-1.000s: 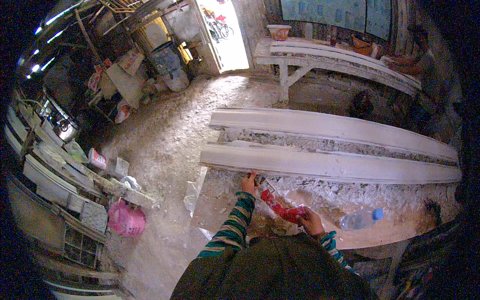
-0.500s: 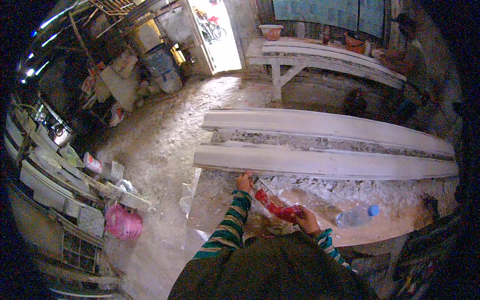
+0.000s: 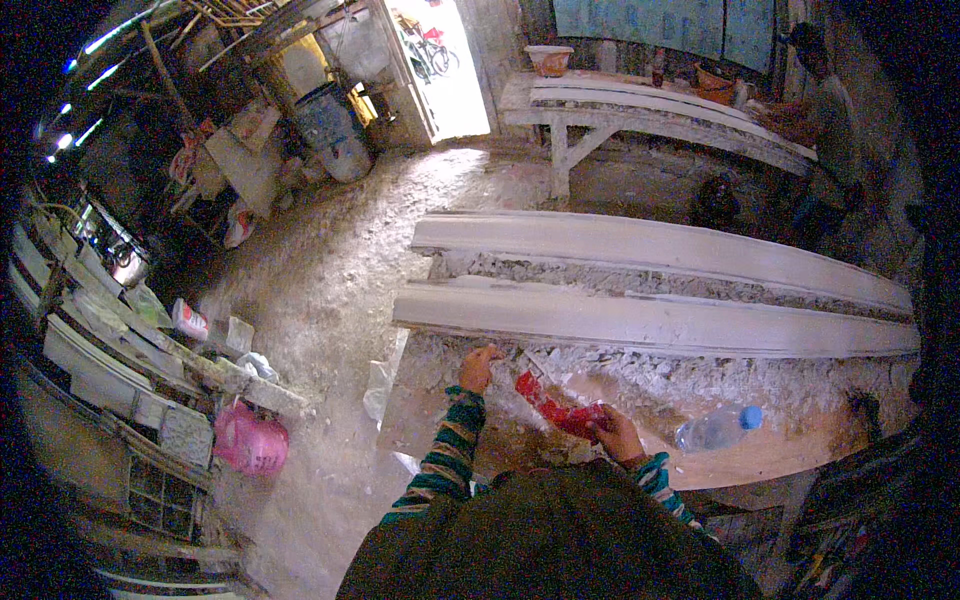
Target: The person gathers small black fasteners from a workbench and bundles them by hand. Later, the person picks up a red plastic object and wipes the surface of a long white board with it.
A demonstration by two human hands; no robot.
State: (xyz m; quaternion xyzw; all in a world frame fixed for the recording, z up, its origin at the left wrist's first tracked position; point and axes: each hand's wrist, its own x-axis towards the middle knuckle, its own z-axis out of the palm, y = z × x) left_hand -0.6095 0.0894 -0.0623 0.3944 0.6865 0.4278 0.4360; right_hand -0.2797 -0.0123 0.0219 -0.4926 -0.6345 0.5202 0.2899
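Observation:
Two long white plaster-like moulding strips (image 3: 600, 310) lie side by side across a dusty worktable (image 3: 420, 405). My left hand (image 3: 479, 369) is over the table, just below the left end of the nearer strip. Its fingers reach to the right, and I see nothing held in them. Right of it, my right hand (image 3: 619, 438) grips a red, bent tool (image 3: 555, 408) by its near end. The tool slants up and left, with a small pale piece near its far tip. A clear plastic bottle (image 3: 708, 431) with a blue cap lies on its side to the right.
White crumbly debris (image 3: 650, 376) covers the table along the strips. A pink plastic container (image 3: 250, 441) stands at left beside a low rack of white panels (image 3: 95, 363). A white bench (image 3: 590, 112) stands at the back, with another person (image 3: 830, 120) at its right end.
My left hand has drawn back slightly from the nearer strip's edge, toward me and left. My right hand still holds the red tool. The whole view has shifted slightly.

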